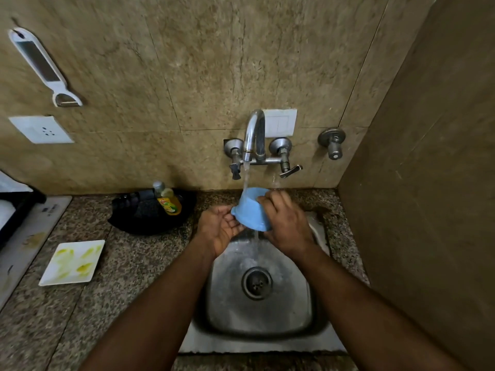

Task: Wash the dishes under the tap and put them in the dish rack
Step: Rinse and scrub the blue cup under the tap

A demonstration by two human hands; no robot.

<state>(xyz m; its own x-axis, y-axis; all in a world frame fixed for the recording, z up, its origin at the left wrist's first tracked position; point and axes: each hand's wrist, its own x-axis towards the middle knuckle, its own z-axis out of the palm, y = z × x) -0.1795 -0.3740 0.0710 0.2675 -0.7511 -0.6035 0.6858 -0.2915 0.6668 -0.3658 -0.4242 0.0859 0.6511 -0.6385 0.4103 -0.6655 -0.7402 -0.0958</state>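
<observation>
A light blue plastic bowl [250, 210] is held tilted under the running tap [254, 135], over the steel sink [300, 298]. Water falls onto its upper edge and streams off below it toward the drain. My right hand [284, 220] grips the bowl's right side, fingers wrapped over it. My left hand [218, 227] is palm up with fingertips touching the bowl's lower left rim. A white square plate [72, 262] smeared with yellow residue lies on the counter to the left.
A black pan [139, 218] holding a yellow dish soap bottle [168, 202] sits at the wall left of the sink. A white board and black tray line the far left edge. A brown wall stands close on the right. A peeler hangs upper left.
</observation>
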